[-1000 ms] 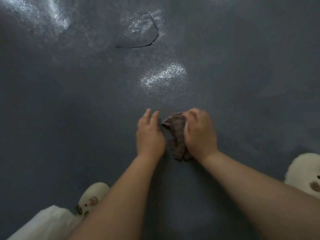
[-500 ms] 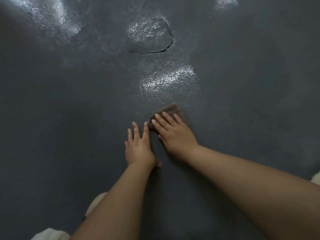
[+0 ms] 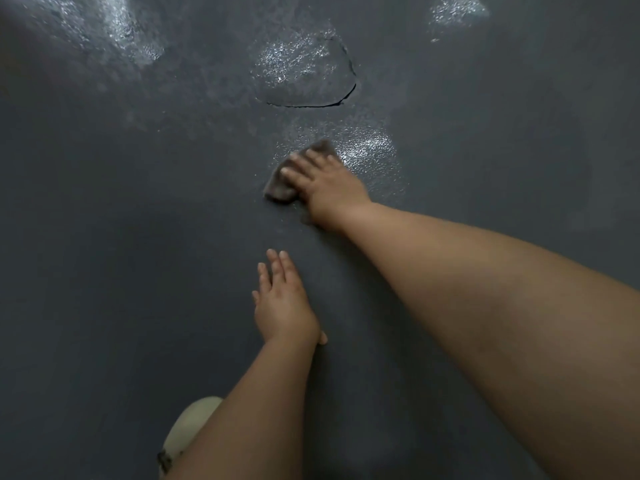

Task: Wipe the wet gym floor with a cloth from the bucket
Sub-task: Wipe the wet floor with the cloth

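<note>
Right hand [image 3: 327, 190], fingers straight, presses brown cloth [image 3: 282, 185] flat on wet floor [image 3: 138, 202]. Left hand [image 3: 282, 303] flat on floor, holding nothing.

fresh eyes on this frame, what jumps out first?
The right hand stretched forward, fingers flat on a brown cloth at the edge of a glistening wet patch mid-frame. Beyond it, a curved crack in the dark floor. Nearer, the left hand lies flat on the floor.
</note>
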`<state>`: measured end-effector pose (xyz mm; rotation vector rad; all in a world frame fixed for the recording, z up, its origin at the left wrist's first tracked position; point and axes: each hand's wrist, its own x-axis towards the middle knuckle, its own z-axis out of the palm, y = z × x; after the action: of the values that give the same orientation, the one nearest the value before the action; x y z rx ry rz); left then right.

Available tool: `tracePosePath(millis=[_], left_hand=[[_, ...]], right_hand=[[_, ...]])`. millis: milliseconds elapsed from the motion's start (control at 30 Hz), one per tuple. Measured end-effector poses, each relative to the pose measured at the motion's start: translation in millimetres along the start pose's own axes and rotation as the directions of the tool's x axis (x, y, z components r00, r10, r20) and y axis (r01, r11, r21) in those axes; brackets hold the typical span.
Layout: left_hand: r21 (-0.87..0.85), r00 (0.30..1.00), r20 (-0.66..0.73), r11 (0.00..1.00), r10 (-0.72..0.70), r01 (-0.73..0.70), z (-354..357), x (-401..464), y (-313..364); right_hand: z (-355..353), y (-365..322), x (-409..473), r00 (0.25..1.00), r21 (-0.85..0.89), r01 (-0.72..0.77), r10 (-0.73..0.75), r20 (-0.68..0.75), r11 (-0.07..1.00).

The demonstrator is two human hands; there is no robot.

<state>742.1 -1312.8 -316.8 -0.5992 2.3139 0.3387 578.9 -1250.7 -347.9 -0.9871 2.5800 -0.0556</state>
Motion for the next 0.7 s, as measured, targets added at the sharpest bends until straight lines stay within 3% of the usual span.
tracePosePath(millis=[67,167,300,433,700], left_hand=[[-0.009,1.000,0.006,1.000,0.004,-0.004,-1,-2,1],[-0.028,1.000,0.013,1.000,0.013,-0.013,-2,-3,1],[-0.032,0.999,0.036,0.999,0.020,-0.019,-3,-2,0],[-0.018,0.999,0.045,1.000,0.014,-0.014,-5,-2,0],[0.006,0.998,0.070,1.000,0.005,-0.006,-7,-2,1]], right_hand=[[-6,28,2,0.986,0.056,-0.163,0.165,-0.032,0.985],[-5,58,1,0.903,0.148,-0.407,0.422,-0.086,0.901],[-3,43,15,0.822,0.206,-0.536,0.562,-0.094,0.819],[-6,26,35,0.866,0.200,-0.473,0.494,-0.072,0.858],[-14,-25,60,0.995,0.089,-0.100,0.099,0.016,0.991]])
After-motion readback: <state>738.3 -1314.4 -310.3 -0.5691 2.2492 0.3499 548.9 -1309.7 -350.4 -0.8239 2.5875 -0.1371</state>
